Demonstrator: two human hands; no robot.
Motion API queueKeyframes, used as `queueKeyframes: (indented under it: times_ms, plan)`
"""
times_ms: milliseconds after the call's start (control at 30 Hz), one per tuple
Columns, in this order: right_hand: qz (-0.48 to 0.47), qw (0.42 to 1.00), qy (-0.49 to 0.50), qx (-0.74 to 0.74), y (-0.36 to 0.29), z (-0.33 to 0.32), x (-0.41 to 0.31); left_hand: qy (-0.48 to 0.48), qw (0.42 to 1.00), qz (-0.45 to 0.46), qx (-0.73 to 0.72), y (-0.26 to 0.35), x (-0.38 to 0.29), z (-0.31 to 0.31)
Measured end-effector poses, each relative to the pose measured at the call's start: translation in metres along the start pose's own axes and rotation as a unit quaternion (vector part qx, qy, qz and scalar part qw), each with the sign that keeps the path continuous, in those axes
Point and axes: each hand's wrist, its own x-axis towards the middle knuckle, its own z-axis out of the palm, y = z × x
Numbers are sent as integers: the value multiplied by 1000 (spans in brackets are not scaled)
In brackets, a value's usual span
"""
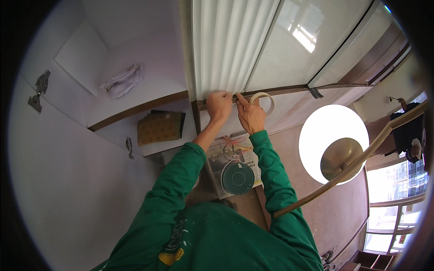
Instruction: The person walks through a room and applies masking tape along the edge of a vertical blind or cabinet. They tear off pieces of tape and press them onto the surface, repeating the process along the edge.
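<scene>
My right hand holds a roll of masking tape hooked over its fingers, with the index finger touching the brown edge trim below a white fluted panel. Close beside it on the left, my left hand is at the foot of the same panel, its fingers bent and slightly blurred; whether they pinch a strip of tape cannot be seen. A glossy white panel adjoins the fluted one. Both arms wear green sleeves.
Below my hands, a green-lidded tub and wires lie on newspaper. On the left are an open cabinet with a crumpled cloth and brown sheets. A lit globe lamp hangs right, near another person.
</scene>
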Motion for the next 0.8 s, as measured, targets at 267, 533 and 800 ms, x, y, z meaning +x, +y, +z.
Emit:
queueKeyframes:
  times_ms: [267,533,800]
  plan:
    - [-8,998,-26,-54,-6,-4,4,-6,1000,-15,15,2,1,-1]
    - [-6,996,-50,-68,-7,-8,6,0,999,-31,45,5,3,1]
    - [1,999,-28,-32,-3,-3,4,10,994,-39,97,9,1,5]
